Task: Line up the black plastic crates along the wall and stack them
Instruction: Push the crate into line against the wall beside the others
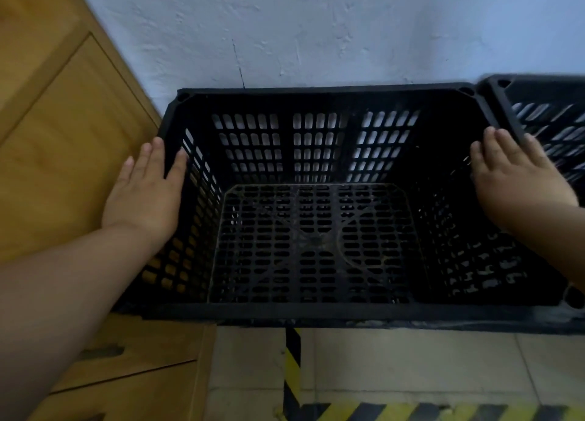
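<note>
A large black slotted plastic crate (316, 317) fills the middle of the view, its far side against the pale wall, its inside empty. My left hand (147, 189) lies flat on the crate's left rim with fingers stretched and the thumb over the inner edge. My right hand (516, 173) lies flat on the right rim, fingers extended. A second black crate (550, 110) stands to the right, rim to rim with the first, mostly cut off by the frame edge. What the crate rests on is hidden.
A wooden cabinet (63, 142) with drawers stands tight against the crate's left side. The rough whitish wall (316, 31) runs behind both crates. Below, tiled floor (411, 366) carries yellow-and-black hazard tape (292, 373).
</note>
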A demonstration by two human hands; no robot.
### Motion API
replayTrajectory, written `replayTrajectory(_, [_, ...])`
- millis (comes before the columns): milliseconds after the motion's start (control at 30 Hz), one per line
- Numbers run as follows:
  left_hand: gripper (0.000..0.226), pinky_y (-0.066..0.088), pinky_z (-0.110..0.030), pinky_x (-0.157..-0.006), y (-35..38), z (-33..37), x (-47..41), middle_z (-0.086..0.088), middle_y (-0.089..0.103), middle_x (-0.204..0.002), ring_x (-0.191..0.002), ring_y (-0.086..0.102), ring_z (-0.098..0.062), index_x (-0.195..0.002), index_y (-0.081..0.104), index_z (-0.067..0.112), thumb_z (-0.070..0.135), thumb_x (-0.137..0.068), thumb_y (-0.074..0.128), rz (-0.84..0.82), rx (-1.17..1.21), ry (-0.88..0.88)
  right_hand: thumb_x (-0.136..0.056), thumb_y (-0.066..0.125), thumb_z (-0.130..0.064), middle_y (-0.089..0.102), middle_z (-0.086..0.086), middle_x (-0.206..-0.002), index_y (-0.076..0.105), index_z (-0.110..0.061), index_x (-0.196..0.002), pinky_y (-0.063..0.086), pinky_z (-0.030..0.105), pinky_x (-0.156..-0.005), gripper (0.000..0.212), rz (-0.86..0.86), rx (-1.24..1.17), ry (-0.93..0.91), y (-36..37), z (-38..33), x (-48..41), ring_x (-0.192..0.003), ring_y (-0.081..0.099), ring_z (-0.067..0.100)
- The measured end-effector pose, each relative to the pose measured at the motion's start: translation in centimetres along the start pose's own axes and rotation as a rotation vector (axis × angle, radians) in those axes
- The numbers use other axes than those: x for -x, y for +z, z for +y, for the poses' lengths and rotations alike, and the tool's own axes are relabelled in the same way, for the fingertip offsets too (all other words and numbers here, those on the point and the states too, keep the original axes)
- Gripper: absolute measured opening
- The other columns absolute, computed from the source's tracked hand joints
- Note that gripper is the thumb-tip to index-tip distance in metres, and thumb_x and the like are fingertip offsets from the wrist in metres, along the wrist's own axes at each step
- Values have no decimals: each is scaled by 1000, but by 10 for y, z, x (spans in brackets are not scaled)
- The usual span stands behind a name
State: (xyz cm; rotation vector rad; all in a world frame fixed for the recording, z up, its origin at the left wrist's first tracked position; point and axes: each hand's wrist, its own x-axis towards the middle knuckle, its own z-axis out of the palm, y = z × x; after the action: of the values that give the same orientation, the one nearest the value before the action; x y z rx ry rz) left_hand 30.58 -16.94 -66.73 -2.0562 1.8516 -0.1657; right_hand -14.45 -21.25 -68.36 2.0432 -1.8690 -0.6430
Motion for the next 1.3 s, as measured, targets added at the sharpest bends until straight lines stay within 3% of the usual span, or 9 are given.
replayTrajectory(300, [88, -5, -37, -116, -5, 10, -1, -16, -20, -154, -144, -15, -27, -146, -15, 17, 1, -87, 48, 44, 95, 24, -91, 26, -16, -4, 16, -155, -3, -5, -145, -40, 33, -91, 62, 88, 133, -3, 16, 18, -3, -144, -6, 26])
replayTrajectory(433, [86, -4, -36, -116, -6, 13, -1, -16, -18, -155, -144, -14, -27, -146, -12, 16, 1, -87, 48, 54, 139, 24, -88, 40, -14, 15, 21, -153, 15, -1, -144, -36, 33, -99, 63, 123, 185, -43, 20, 24, -4, -143, 13, 31])
replayTrajectory(567, [87, -4, -36, -116, -7, 12, 1, -17, -18, -155, -144, -13, -28, -146, -12, 15, 1, -87, 50, 43, 143, 19, -89, 17, -16, -8, 15, -156, -10, -7, -144, -41, 34, -88, 62, 105, 173, -9, 20, 22, -6, -144, -10, 25])
replayTrajectory(700, [89, -2, -36, -117, -13, 12, -3, -17, -17, -155, -144, -13, -28, -147, -10, 16, 0, -85, 52, 46, 163, 18, -90, 23, -17, -6, 16, -156, -7, -8, -145, -42, 35, -88, 64, 125, 162, -19, 20, 27, -9, -144, -6, 28])
replayTrajectory(767, [90, -2, -36, -117, -14, 12, -2, -16, -16, -155, -144, -12, -27, -147, -10, 16, -1, -84, 53, 47, 175, 15, -88, 33, -18, 3, 19, -155, 1, -7, -146, -40, 34, -91, 68, 142, 163, -43, 20, 33, -12, -144, 3, 31])
replayTrajectory(867, [90, -2, -36, -117, -7, 14, 1, -15, -16, -155, -144, -12, -27, -147, -10, 17, -1, -85, 52, 57, 178, 9, -75, 58, -15, 36, 28, -142, 29, 1, -139, -27, 35, -107, 72, 99, 151, -129, 23, 31, -11, -134, 32, 40])
replayTrajectory(967, [87, -4, -35, -116, -1, 14, 0, -14, -16, -156, -144, -12, -26, -147, -12, 16, 1, -87, 50, 66, 158, 8, -74, 61, -13, 40, 32, -137, 33, 3, -137, -25, 34, -108, 71, 159, 143, -139, 25, 28, -12, -129, 37, 44])
replayTrajectory(1233, [92, -2, -35, -116, 4, -7, -10, -16, -15, -155, -144, -10, -27, -147, -11, 13, 5, -85, 57, 70, 101, 61, -90, 29, -14, 2, 23, -154, -2, -9, -146, -41, 32, -89, 65, 96, 94, -43, 7, 9, -3, -142, -3, 39])
replayTrajectory(1300, [91, -2, -36, -117, 7, -17, -10, -17, -15, -155, -144, -10, -28, -147, -10, 13, 5, -85, 56, 64, 90, 73, -90, 24, -12, -5, 21, -155, -9, -10, -145, -35, 38, -99, 65, 42, 56, -32, -2, -2, 0, -142, -9, 37])
